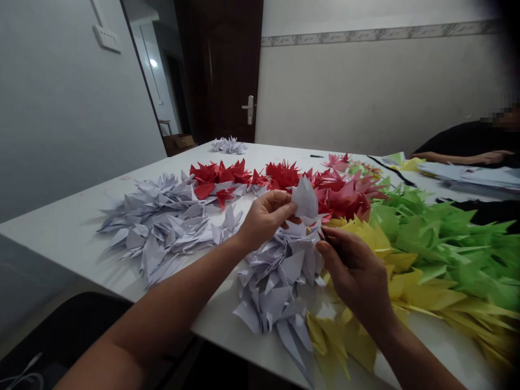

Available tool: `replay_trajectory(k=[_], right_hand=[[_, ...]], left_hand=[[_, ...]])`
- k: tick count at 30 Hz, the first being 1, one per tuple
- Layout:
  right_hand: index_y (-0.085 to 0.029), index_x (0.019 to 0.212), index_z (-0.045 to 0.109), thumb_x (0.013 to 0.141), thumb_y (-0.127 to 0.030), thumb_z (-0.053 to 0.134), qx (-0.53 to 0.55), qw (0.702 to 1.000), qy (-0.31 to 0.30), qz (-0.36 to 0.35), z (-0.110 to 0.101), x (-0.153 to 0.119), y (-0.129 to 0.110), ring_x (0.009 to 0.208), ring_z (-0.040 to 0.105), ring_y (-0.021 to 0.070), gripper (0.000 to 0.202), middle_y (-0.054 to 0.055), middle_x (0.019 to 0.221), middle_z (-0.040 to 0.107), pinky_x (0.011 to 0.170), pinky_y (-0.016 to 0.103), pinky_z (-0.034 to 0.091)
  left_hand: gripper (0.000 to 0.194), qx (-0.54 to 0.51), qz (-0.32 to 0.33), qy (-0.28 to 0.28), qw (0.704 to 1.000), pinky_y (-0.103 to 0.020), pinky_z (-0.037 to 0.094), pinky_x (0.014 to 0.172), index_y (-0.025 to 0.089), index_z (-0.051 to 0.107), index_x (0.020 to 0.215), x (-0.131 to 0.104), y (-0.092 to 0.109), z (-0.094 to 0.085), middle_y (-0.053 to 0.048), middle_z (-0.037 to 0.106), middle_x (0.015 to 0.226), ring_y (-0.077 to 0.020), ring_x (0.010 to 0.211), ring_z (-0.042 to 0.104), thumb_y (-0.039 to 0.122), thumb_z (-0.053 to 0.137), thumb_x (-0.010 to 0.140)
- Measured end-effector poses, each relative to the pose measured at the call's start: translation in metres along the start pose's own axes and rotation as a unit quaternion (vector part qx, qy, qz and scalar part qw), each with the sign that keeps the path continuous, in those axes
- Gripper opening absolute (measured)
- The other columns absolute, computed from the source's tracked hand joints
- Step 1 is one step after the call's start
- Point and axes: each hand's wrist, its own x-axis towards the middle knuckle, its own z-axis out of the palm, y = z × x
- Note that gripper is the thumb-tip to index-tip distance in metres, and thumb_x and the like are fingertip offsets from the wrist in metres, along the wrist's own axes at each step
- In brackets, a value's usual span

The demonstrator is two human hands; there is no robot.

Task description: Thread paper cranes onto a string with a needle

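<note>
Over the table, my left hand (270,214) pinches a white folded paper piece (305,199) between thumb and fingers, its pointed end upward. Close by on the right, my right hand (357,268) is closed, thumb against fingers, near the lower end of that piece; what lies between its fingertips is hidden. Just below both hands is a heap of white folded paper pieces (280,271). Yellow folded paper pieces (422,287) spread beneath and beyond my right wrist. Red folded paper pieces (284,176) lie behind my left hand.
More white folded pieces (166,222) cover the left of the white table (52,227). Green pieces (459,244) fill the right. Another person's arm (471,158) rests at far right, beside a paper stack (471,176). A small white pile (228,145) sits at the far edge.
</note>
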Motion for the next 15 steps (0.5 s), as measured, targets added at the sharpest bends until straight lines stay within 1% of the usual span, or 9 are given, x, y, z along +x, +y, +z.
replay_trajectory(k=[2,3,5,7,9,11,12,14,15], right_hand=[[-0.022,0.108,0.062,0.083,-0.029,0.061,-0.003,1.000,0.000,-0.006,0.000,-0.001,0.000,0.082,0.067,0.0191,0.026,0.007,0.097,0.069,0.075,0.035,0.055],[-0.022,0.108,0.062,0.083,-0.029,0.062,-0.005,1.000,0.000,-0.008,0.000,-0.002,0.001,0.082,0.067,0.0192,0.026,0.007,0.097,0.069,0.075,0.035,0.055],[-0.022,0.108,0.062,0.082,-0.029,0.063,-0.008,1.000,-0.001,-0.012,0.000,-0.003,0.002,0.083,0.067,0.0191,0.027,0.007,0.097,0.069,0.075,0.035,0.054],[-0.022,0.108,0.062,0.082,-0.030,0.063,-0.009,1.000,0.000,-0.014,0.002,-0.004,0.005,0.083,0.067,0.0188,0.028,0.007,0.097,0.069,0.075,0.034,0.054],[-0.021,0.109,0.062,0.082,-0.032,0.063,-0.015,1.000,0.000,-0.015,0.004,-0.003,0.009,0.081,0.067,0.0184,0.029,0.007,0.096,0.069,0.074,0.033,0.054],[-0.019,0.109,0.062,0.083,-0.034,0.061,-0.031,0.999,0.000,-0.019,0.004,0.000,0.011,0.077,0.067,0.0181,0.030,0.008,0.092,0.069,0.070,0.032,0.054],[-0.018,0.108,0.062,0.083,-0.035,0.060,-0.046,0.999,0.000,-0.027,0.004,0.003,0.010,0.076,0.067,0.0183,0.030,0.008,0.090,0.069,0.069,0.032,0.054],[-0.017,0.105,0.063,0.083,-0.038,0.059,-0.086,0.995,-0.003,-0.060,-0.001,0.008,0.004,0.074,0.067,0.0189,0.030,0.008,0.088,0.070,0.067,0.032,0.055],[-0.017,0.104,0.063,0.083,-0.039,0.059,-0.107,0.991,-0.008,-0.080,-0.005,0.009,-0.002,0.073,0.067,0.0189,0.031,0.008,0.087,0.070,0.067,0.032,0.055]], left_hand=[[0.018,0.088,0.089,0.029,0.992,-0.020,0.045,0.056,0.017,0.052,0.078,0.007,-0.003,-0.011,0.003,0.059,0.069,-0.0082,0.060,0.059,0.026,0.066,0.072],[0.015,0.133,0.119,0.040,0.983,-0.021,0.045,0.059,0.017,0.053,0.079,0.009,-0.006,-0.017,0.002,0.059,0.071,-0.0082,0.062,0.058,0.025,0.063,0.073],[0.009,0.236,0.151,0.053,0.959,-0.022,0.046,0.061,0.017,0.055,0.080,0.013,-0.012,-0.028,0.000,0.061,0.074,-0.0088,0.064,0.056,0.024,0.059,0.076],[0.007,0.349,0.162,0.048,0.922,-0.023,0.046,0.062,0.017,0.057,0.082,0.014,-0.016,-0.037,0.000,0.064,0.076,-0.0097,0.064,0.055,0.022,0.057,0.077],[0.008,0.437,0.174,0.034,0.882,-0.025,0.047,0.064,0.017,0.060,0.083,0.015,-0.017,-0.042,-0.001,0.066,0.078,-0.0111,0.064,0.056,0.020,0.058,0.075],[0.011,0.474,0.207,0.029,0.855,-0.028,0.049,0.071,0.017,0.061,0.085,0.017,-0.012,-0.044,-0.004,0.068,0.087,-0.0136,0.071,0.059,0.019,0.059,0.074],[0.013,0.474,0.228,0.035,0.850,-0.030,0.050,0.075,0.017,0.061,0.087,0.016,-0.007,-0.045,-0.006,0.068,0.093,-0.0153,0.077,0.061,0.019,0.060,0.074],[0.015,0.449,0.261,0.060,0.852,-0.033,0.050,0.082,0.016,0.062,0.090,0.009,0.007,-0.049,-0.010,0.067,0.103,-0.0187,0.092,0.062,0.019,0.059,0.076],[0.016,0.434,0.268,0.074,0.857,-0.033,0.050,0.084,0.016,0.062,0.092,0.001,0.016,-0.052,-0.011,0.066,0.106,-0.0199,0.099,0.061,0.021,0.058,0.077]])
